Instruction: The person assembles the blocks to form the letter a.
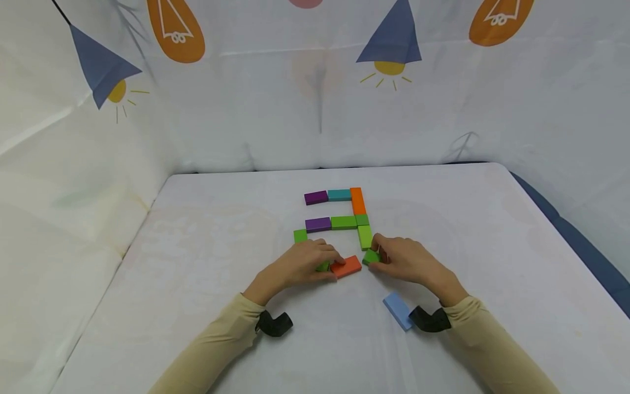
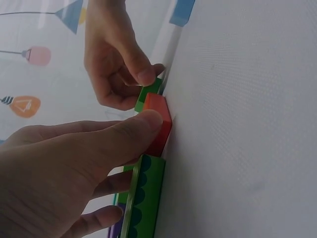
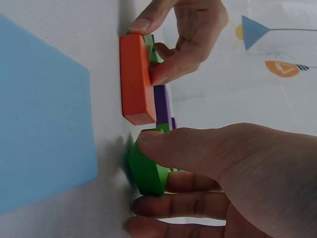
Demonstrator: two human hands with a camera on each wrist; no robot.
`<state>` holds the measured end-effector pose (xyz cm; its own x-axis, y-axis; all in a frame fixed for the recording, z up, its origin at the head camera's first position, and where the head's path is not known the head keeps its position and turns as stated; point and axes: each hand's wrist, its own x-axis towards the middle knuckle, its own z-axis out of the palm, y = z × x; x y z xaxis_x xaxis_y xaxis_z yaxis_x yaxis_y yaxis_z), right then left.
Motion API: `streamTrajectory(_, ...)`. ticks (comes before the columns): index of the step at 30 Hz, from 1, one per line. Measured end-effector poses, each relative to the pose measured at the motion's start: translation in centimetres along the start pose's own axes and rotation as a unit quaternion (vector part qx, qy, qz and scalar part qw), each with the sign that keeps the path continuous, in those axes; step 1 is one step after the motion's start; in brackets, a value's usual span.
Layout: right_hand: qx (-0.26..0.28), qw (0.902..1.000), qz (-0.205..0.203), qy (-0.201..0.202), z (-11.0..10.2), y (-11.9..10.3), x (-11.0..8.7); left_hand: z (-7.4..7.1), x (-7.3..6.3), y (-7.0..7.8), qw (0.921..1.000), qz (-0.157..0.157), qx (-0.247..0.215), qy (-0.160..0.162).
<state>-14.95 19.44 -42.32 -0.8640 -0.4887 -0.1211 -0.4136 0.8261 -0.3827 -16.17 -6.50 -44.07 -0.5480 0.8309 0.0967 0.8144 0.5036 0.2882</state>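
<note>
In the head view my left hand pinches a red-orange block near its left end, thumb on the near side. My right hand holds a small green block between thumb and fingers, just right of the red-orange one. From the left wrist, the two blocks look nearly end to end; whether they touch is unclear. Another green block with dark scallops lies beside the left fingers, partly hidden in the head view. Above the right hand's block lies a yellow-green block.
Farther back, purple, teal and orange blocks form a corner. Violet and green blocks make a row below, meeting a small green block. A light blue block lies by the right wrist.
</note>
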Motion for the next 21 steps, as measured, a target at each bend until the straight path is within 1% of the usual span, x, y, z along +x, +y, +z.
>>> streamTrajectory(14, -0.011, 0.9999, 0.002, 0.011, 0.44, -0.13, 0.10, 0.40, 0.17, 0.23, 0.9997, -0.011, 0.020, 0.008)
streamTrajectory(21, -0.012, 0.9998, 0.002, 0.017, 0.51, -0.19, 0.06, 0.43, 0.20, 0.45, 0.9995, -0.017, 0.021, 0.014)
